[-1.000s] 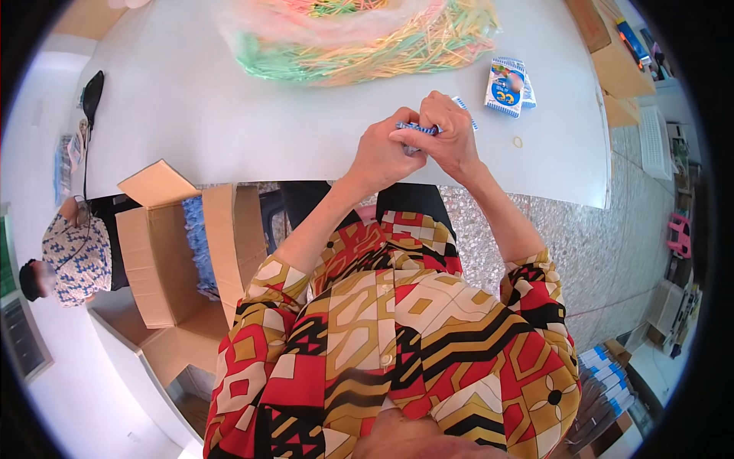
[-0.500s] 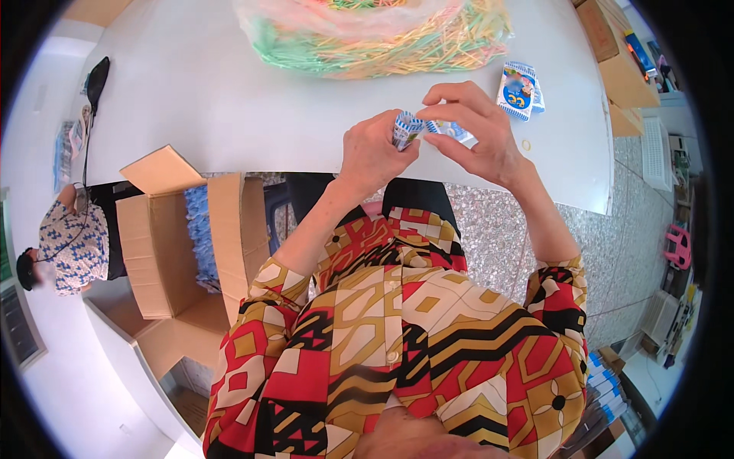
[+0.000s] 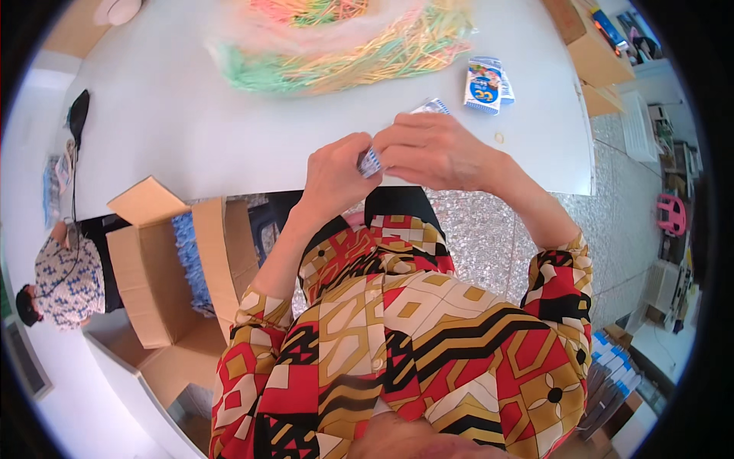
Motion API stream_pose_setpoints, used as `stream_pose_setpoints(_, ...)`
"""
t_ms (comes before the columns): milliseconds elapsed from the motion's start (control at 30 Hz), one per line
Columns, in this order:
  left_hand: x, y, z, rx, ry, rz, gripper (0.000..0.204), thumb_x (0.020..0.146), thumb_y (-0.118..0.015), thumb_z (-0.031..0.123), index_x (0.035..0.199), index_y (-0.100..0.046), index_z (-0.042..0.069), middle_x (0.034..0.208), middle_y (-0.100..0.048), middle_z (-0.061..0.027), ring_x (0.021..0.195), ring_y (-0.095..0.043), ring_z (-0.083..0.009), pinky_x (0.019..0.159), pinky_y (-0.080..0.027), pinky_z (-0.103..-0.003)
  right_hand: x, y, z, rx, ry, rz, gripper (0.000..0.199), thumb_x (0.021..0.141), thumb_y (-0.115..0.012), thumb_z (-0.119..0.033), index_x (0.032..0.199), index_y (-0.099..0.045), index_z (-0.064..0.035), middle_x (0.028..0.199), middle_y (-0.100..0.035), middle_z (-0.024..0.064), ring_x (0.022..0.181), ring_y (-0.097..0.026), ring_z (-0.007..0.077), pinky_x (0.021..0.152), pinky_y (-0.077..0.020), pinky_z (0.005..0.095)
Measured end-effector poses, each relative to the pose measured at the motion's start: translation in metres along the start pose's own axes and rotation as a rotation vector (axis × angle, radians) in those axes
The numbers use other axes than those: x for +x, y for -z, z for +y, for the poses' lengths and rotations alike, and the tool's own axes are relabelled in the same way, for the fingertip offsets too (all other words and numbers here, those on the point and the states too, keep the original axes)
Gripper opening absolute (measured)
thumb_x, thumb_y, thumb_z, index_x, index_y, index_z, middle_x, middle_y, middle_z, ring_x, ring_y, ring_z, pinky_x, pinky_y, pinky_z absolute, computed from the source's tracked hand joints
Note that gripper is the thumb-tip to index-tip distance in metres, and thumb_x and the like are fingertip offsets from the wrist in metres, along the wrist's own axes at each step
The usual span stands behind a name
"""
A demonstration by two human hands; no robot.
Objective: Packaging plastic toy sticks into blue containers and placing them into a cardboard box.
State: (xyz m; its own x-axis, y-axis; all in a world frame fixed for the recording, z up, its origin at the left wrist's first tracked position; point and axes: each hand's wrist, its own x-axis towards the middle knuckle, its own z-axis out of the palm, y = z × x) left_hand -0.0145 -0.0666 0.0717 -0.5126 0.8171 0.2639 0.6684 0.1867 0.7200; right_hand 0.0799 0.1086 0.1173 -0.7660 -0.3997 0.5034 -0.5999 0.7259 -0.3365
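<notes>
Since half a second ago the right hand (image 3: 440,149) has closed in over the small blue-and-white packet (image 3: 370,162), so that the packet, which then showed openly between the two hands, is now mostly covered, with only a corner peeping out at the fingers and another pale edge showing above the right knuckles. The left hand (image 3: 336,172) has stayed at the near edge of the white worktop (image 3: 153,130), fingers curled and pinching the packet's left end; the right hand lies flatter, fingers pressed together over the packet's other end. I judge that the packet is being folded or pressed shut between both hands, though the actual fold cannot be seen. The packet is held just above the worktop edge, in front of the person's chest. A second, similar packet (image 3: 483,83) lies flat on the worktop beyond the right hand, and a heap of thin coloured sticks in clear plastic (image 3: 336,42) sits further back, blurred. An open cardboard box (image 3: 164,268) stands to the left below the worktop; its contents are hard to make out. The fingertips of both hands are hidden.
</notes>
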Motion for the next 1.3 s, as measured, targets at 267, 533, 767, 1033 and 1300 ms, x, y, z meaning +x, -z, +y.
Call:
stream_pose_setpoints(267,-0.006,0.008,0.002,-0.221,0.075,-0.234,0.019,0.069,-0.07,0.01,0.08,-0.056,0.005,0.068,-0.058,-0.0113,0.064,-0.059,-0.0304,0.057,-0.046,-0.037,-0.006,0.003,-0.014,0.284,-0.3,-0.152,0.019,0.08,-0.067,-0.015,0.097,-0.058,-0.012,0.076,-0.063,0.0068,0.066,-0.062,0.0261,0.056,-0.0484,0.0351)
stream_pose_setpoints(533,-0.015,0.002,0.003,-0.322,0.132,-0.253,0.018,0.077,-0.068,0.007,0.093,-0.06,0.002,0.075,-0.06,-0.0048,0.068,-0.052,-0.0084,0.063,-0.046,-0.025,0.008,0.016,-0.022,0.411,-0.58,-0.268,0.018,0.078,-0.069,-0.007,0.096,-0.064,-0.0073,0.075,-0.064,0.0065,0.059,-0.06,0.0182,0.055,-0.0465,0.0292)
stream_pose_setpoints(767,-0.01,0.008,0.007,-0.104,-0.148,-0.045,0.026,0.076,-0.067,0.007,0.1,-0.057,0.002,0.093,-0.062,-0.0145,0.089,-0.058,-0.0333,0.088,-0.042,-0.043,0.017,0.013,-0.024,0.265,-0.501,-0.115,0.01,0.08,-0.065,-0.011,0.09,-0.062,-0.0093,0.073,-0.064,0.0094,0.065,-0.062,0.0293,0.057,-0.0479,0.0351)
stream_pose_setpoints(1033,-0.018,0.0,-0.005,-0.304,-0.069,-0.098,0.024,0.084,-0.056,0.003,0.108,-0.055,0.002,0.103,-0.059,-0.0165,0.093,-0.056,-0.034,0.081,-0.045,-0.038,0.026,0.014,-0.019,0.106,-0.342,-0.294,0.014,0.084,-0.063,-0.016,0.097,-0.061,-0.0115,0.081,-0.064,0.0058,0.073,-0.063,0.0298,0.062,-0.0502,0.0407)
stream_pose_setpoints(1300,-0.013,0.001,-0.004,-0.639,0.07,-0.07,0.046,0.08,-0.051,-0.006,0.125,-0.047,0.004,0.1,-0.06,-0.0184,0.09,-0.057,-0.0344,0.08,-0.046,-0.035,0.039,0.007,-0.024,0.265,-0.382,-0.178,0.013,0.083,-0.063,-0.014,0.094,-0.06,-0.0083,0.081,-0.065,0.0087,0.069,-0.062,0.0317,0.059,-0.0489,0.0392)
